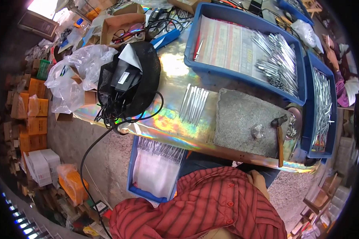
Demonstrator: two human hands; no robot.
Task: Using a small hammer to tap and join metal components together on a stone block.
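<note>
Left of the frame: orange boxes (36, 106) stacked on the floor; clear plastic bags (79, 65) at the table's left end. Beside them, a black mesh bag (149, 65) holds a dark adapter, its cable trailing off the edge.

Lower centre-left: a blue tray (148, 195) below table level, metal rods at its far end. Left hand is out of view; state of its fingers cannot be told.

Centre: a short row of loose metal rods (194, 104) lies side by side on the shiny table (173, 81).

Right of centre: a grey block (238, 113) bears a round metal piece (257, 131) and a hammer (280, 139), handle over the near edge. Below, the right hand (259, 182) rests at the lap, partly behind the red shirt; finger spread or pinch cannot be told. The loose rods lie up and left of these fingers, well apart; the hammer is nearer, up and right.

Judgement: a pause between pieces. Next move calls for raising the hand past the table edge, then picking one rod from the row.

Upper right and far right: two larger blue trays of rods; beyond, a co-worker's patterned sleeve (340, 89).
</note>
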